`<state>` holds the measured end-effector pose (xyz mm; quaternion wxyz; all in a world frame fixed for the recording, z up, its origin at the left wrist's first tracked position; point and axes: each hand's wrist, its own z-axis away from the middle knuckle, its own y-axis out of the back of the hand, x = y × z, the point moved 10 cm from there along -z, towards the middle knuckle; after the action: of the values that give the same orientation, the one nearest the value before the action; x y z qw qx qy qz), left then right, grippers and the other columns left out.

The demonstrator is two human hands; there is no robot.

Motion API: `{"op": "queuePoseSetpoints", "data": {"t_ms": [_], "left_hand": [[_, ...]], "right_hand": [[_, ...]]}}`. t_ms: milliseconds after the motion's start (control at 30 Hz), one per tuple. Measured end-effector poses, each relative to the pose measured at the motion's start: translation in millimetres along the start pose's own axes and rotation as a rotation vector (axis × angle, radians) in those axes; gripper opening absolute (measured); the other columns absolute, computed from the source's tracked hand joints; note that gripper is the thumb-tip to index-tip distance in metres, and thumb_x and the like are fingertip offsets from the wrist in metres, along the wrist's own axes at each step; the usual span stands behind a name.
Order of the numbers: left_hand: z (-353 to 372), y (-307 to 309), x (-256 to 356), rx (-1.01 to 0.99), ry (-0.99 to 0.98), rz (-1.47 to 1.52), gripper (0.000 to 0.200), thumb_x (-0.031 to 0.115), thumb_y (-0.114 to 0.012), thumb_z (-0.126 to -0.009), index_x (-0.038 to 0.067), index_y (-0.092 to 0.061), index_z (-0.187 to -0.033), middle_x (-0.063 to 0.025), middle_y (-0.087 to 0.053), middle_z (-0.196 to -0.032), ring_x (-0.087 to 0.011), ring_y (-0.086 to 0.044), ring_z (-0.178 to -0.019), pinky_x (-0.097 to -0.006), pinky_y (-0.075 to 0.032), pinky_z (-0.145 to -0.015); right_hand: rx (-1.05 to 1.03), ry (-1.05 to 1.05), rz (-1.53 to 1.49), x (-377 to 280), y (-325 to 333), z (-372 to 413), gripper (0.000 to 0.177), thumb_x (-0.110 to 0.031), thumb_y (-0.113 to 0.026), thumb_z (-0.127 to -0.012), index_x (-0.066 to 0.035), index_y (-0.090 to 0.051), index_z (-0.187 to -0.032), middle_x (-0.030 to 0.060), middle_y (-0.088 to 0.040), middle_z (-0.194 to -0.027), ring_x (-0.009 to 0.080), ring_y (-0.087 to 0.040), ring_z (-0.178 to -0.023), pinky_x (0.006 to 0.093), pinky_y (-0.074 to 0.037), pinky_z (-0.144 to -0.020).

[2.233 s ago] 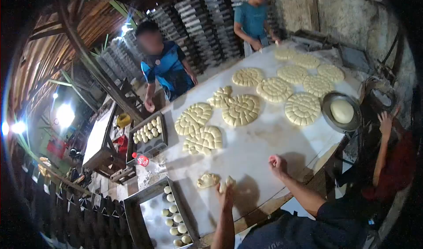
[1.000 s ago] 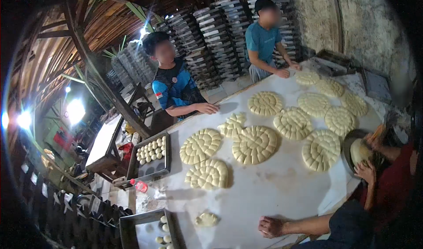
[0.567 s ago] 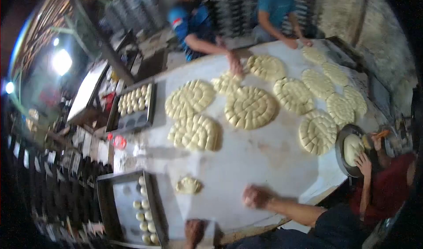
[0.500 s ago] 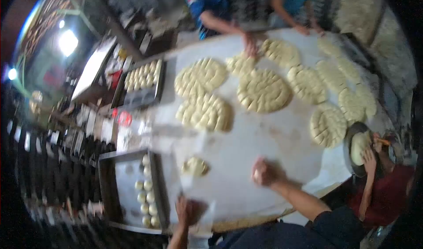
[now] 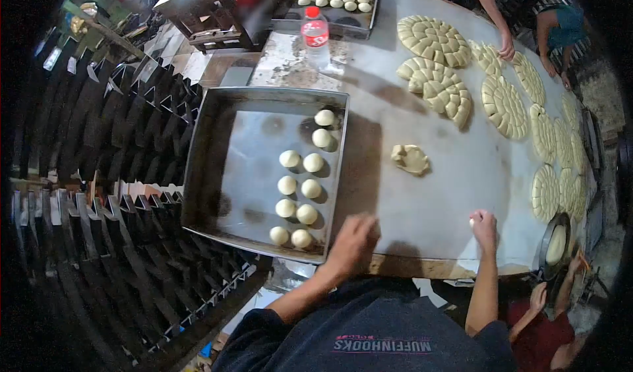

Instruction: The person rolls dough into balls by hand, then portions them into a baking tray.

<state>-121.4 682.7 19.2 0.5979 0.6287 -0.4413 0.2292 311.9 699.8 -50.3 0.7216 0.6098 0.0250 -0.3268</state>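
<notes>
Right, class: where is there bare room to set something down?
Bare tabletop lies between the small dough piece and the right hand; the near tray is open left of its dough balls. Crowded: the far right, where scored dough rounds sit close by the pan.

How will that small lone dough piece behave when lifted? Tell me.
The small dough piece will probably sag, as its folded, uneven edges look soft. It seems unlikely to roll, since it lies flattened on the table. It should be fairly light, being far smaller than the scored rounds.

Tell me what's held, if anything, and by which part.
It cannot be told: the left hand is blurred, and the curled right hand shows only a pale spot at its edge.
</notes>
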Motion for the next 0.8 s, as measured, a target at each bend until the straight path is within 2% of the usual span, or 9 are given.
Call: {"op": "queuePoseSetpoints", "data": {"t_ms": [100,133,333,433,500,567,633,733,800], "left_hand": [[-72.7,139.9,-6.8,0.408,-0.051,-0.157,0.043,0.003,-0.068,-0.081,0.0,-0.056,-0.122,-0.0201,-0.059,-0.113,-0.0402,-0.056,-0.106,-0.0454,-0.048,-0.091],[-93.1,165.0,-30.5,0.486,-0.062,-0.146,0.045,0.006,-0.07,-0.081,-0.001,-0.054,-0.122,-0.0202,-0.06,-0.108,-0.0394,-0.057,-0.1,-0.0455,-0.048,-0.087],[-141.2,153.4,-195.6,0.178,0.445,-0.349,0.086,0.026,-0.08,-0.076,-0.001,-0.034,-0.143,-0.0246,-0.054,-0.129,-0.0415,-0.052,-0.12,-0.0488,-0.041,-0.101],[-128.2,167.8,-181.4,0.24,0.262,-0.187,0.114,0.03,-0.088,-0.068,0.0,-0.018,-0.152,-0.0259,-0.044,-0.143,-0.0399,-0.043,-0.133,-0.0462,-0.036,-0.109],[-104.0,190.9,-189.8,0.361,0.179,-0.247,0.102,0.024,-0.085,-0.074,0.0,-0.023,-0.15,-0.0217,-0.058,-0.125,-0.0359,-0.059,-0.11,-0.0417,-0.052,-0.089],[-87.8,210.8,-189.5,0.353,0.52,-0.311,0.086,0.025,-0.083,-0.074,-0.003,-0.039,-0.143,-0.0217,-0.054,-0.134,-0.0354,-0.054,-0.121,-0.0435,-0.041,-0.103],[-121.5,183.0,-131.5,0.368,0.306,-0.268,0.079,0.021,-0.083,-0.075,-0.002,-0.044,-0.139,-0.0199,-0.057,-0.128,-0.0332,-0.057,-0.115,-0.0417,-0.046,-0.096],[-186.8,62.4,-6.3,-0.068,-0.219,-0.04,0.061,0.017,-0.083,-0.075,0.001,-0.056,-0.128,-0.0149,-0.063,-0.121,-0.0267,-0.061,-0.106,-0.0393,-0.05,-0.089],[-235.6,-23.3,28.3,-0.486,-0.205,0.193,0.053,0.023,-0.079,-0.08,0.003,-0.059,-0.125,-0.015,-0.066,-0.111,-0.0296,-0.064,-0.099,-0.0399,-0.051,-0.088]], "right_hand": [[-0.291,-0.036,0.011,-93.7,-34.9,-0.6,0.021,-0.013,-0.064,-0.082,0.0,-0.067,-0.098,0.0186,-0.067,-0.09,0.031,-0.066,-0.083,0.0396,-0.051,-0.076],[-0.211,0.198,-0.145,-160.2,-45.6,1.1,0.023,-0.014,-0.064,-0.082,0.0,-0.067,-0.101,0.0181,-0.067,-0.096,0.0301,-0.065,-0.089,0.0385,-0.051,-0.081],[0.07,1.097,-0.408,-504.0,-85.4,44.0,0.034,-0.017,-0.072,-0.08,-0.003,-0.06,-0.109,0.016,-0.061,-0.103,0.0344,-0.064,-0.093,0.0424,-0.053,-0.08],[-0.011,1.248,-0.134,-556.2,-164.6,14.1,0.032,-0.017,-0.074,-0.077,-0.003,-0.063,-0.103,0.0174,-0.061,-0.107,0.0368,-0.059,-0.102,0.0445,-0.049,-0.091],[0.006,1.294,-0.049,-541.9,-166.0,14.2,0.032,-0.018,-0.074,-0.076,-0.002,-0.064,-0.102,0.0187,-0.06,-0.107,0.0385,-0.056,-0.108,0.0462,-0.046,-0.096],[0.051,1.318,-0.354,-502.3,-130.6,25.1,0.029,-0.017,-0.073,-0.074,0.0,-0.064,-0.097,0.0191,-0.06,-0.105,0.0379,-0.056,-0.105,0.0477,-0.045,-0.099],[0.297,1.156,-0.385,-425.1,-72.9,27.8,0.019,-0.012,-0.066,-0.076,-0.002,-0.063,-0.091,0.018,-0.061,-0.098,0.0349,-0.059,-0.095,0.0444,-0.048,-0.087],[0.546,0.705,-0.402,-282.0,-27.3,3.3,0.016,-0.021,-0.06,-0.083,-0.005,-0.06,-0.08,0.0133,-0.058,-0.081,0.0318,-0.055,-0.082,0.044,-0.043,-0.075],[0.574,0.437,-0.324,-189.7,-16.7,-9.8,0.019,-0.023,-0.062,-0.083,-0.005,-0.059,-0.08,0.0143,-0.057,-0.08,0.0348,-0.055,-0.081,0.045,-0.043,-0.076]]}}
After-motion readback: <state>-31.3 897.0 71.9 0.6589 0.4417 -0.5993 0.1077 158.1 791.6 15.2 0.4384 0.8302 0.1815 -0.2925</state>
